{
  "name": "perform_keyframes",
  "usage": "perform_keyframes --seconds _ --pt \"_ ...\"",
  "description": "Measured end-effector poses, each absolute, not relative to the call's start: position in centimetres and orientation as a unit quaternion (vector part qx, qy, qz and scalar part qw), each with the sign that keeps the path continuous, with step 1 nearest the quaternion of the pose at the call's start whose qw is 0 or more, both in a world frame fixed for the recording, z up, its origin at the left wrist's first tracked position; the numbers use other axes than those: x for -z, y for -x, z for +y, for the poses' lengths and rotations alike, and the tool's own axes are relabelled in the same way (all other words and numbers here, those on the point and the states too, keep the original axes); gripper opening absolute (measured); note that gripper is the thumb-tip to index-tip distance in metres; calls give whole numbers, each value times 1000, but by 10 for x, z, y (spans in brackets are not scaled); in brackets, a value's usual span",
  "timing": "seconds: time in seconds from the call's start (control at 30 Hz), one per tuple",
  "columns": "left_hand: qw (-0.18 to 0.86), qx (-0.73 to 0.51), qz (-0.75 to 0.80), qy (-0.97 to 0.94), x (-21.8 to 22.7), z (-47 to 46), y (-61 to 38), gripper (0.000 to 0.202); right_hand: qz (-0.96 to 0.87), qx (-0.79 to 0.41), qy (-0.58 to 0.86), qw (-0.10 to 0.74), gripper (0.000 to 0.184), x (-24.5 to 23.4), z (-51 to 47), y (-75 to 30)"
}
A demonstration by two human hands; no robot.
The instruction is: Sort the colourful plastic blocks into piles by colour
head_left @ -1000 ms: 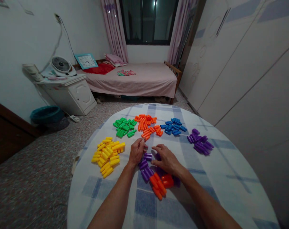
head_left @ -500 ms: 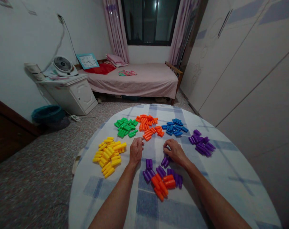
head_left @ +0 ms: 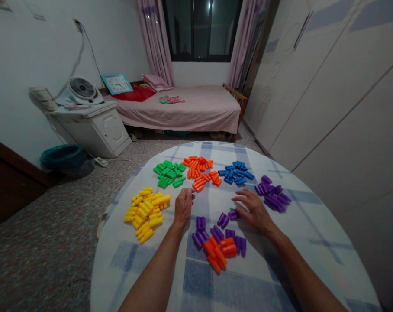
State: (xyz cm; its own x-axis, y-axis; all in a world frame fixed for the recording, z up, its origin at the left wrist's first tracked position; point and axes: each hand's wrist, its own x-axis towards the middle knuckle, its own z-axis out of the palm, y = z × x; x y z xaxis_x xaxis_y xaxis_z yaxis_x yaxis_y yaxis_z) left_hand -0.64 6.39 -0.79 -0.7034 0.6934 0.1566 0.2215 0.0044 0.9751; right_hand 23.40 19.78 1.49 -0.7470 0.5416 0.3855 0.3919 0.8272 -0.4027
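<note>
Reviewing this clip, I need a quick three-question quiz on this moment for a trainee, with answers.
1. Which is nearer the yellow plastic pieces: the left hand or the right hand?
2. True or false: the nearest orange plastic pieces lie among purple plastic pieces.
3. What colour lies between the far green pieces and blue pieces?

Key: 1 left hand; 2 true; 3 orange.

The right hand (head_left: 255, 211) has slid off the purple pegs (head_left: 224, 219) toward the counter's right edge (head_left: 316, 255) — fingers now spread, the pegs uncovered.
</note>
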Motion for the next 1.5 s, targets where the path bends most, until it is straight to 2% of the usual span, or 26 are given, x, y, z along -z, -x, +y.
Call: perform_keyframes --seconds 0.13,0.3,0.4,0.5,0.63,0.8,0.93,1.1,1.23,1.37,1.5 --pt "190 -618 686 -334 8 64 7 47 -927 -186 243 215 23 -6 181 -229" --pt "185 -611 688 -346 8 65 8 46 -883 -110 362 279 28 -8 188 -235" --pt "184 -604 691 -353 9 65 9 47 -910 -177 268 261 27 -13 182 -230" --pt "180 -596 691 -367 10 64 10 47 -931 -251 175 200 26 -18 168 -220" --pt "178 -602 690 -361 10 64 9 46 -936 -267 173 152 24 -25 157 -215" --pt "183 -598 694 -357 7 64 8 44 -939 -242 189 157 31 -25 157 -215" --pt "184 -602 690 -358 7 64 8 43 -950 -202 194 136 21 -26 160 -210" --pt "176 -590 696 -371 10 65 11 42 -928 -72 329 161 18 -28 181 -223" --pt "140 -550 716 -407 11 65 10 37 -877 -19 426 221 28 -25 185 -244" --pt "49 -453 741 -494 7 65 6 28 -893 -155 328 264 33 -19 157 -257" --pt "43 -401 732 -550 3 64 3 17 -908 -275 216 230 47 -9 120 -265"
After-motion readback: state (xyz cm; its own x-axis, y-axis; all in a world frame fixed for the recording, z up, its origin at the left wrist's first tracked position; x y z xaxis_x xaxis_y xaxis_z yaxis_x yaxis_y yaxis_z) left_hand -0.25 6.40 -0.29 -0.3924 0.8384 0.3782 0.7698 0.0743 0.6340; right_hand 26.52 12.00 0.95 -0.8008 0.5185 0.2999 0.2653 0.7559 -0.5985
